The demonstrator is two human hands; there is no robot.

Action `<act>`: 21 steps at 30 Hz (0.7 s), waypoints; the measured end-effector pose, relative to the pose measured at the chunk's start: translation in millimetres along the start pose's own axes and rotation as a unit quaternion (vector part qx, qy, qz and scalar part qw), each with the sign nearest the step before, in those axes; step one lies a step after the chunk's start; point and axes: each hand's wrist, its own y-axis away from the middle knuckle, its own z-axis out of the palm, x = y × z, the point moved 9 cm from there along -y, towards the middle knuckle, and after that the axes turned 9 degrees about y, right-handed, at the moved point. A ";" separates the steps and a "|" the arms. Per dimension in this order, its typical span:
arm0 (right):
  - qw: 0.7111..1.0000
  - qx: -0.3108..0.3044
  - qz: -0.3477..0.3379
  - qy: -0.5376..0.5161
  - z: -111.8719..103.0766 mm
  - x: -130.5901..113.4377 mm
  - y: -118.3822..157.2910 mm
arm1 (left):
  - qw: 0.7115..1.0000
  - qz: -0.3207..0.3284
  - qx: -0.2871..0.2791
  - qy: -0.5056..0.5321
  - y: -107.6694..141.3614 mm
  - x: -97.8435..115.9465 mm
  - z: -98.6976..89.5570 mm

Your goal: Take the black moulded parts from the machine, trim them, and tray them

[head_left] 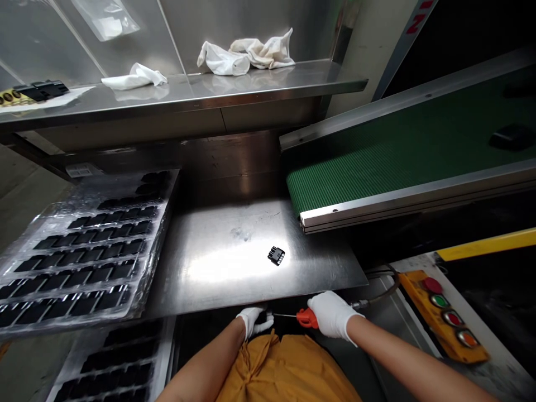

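1. Air gun (pixel 302 317): orange body w/ a thin metal nozzle. Long axis runs roughly left-right across the view, nozzle pointing left toward the left hand (pixel 252 321). A dark hose leaves the right side and curves up twd the control box (pixel 446 321).
2. Looks: orange plastic grip, mostly hidden under the glove, only the front bit and the slim silver nozzle show.
3. Right hand (pixel 333 314), white glove, is wrapped around the gun, so closed on it. It sits just below the front edge of the steel table (pixel 234 279), over the orange apron (pixel 285 368).
4. Left hand, also white glove, is pinched narrow on a small black part (pixel 264 320), right at the nozzle tip. Can't tell if tip and part actually touch.
5. Both hands are close together, low in the view, near the body, gun between them.
6. On the table, well apart from the hands: 1 small black connector (pixel 276 255), lying alone in the bright glare spot.
7. Left side: clear trays (pixel 79 251) full of black parts in rows, more trays stacked lower down.
8. Right: green conveyor (pixel 397 156) sloping up, 1 dark blurry thing on it far right.
9. Control box has 4 round buttons, red, green, red, orange.
10. Shelf (pixel 188 92) up top holds white rags (pixel 247 54) and some black bits at far left.
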 end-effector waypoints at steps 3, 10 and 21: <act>1.000 -0.003 -0.006 -0.008 0.6 -2.6 0.5 | 1.000 -0.003 0.012 -0.028 -4.4 -1.8 -0.4; 1.000 0.014 -0.009 0.007 4.9 -3.6 -2.5 | 0.983 0.033 0.019 -0.182 -11.1 2.2 -2.6; 1.000 0.007 -0.009 0.024 0.1 -1.7 6.6 | 0.914 0.114 -0.026 -0.388 -4.0 12.0 7.3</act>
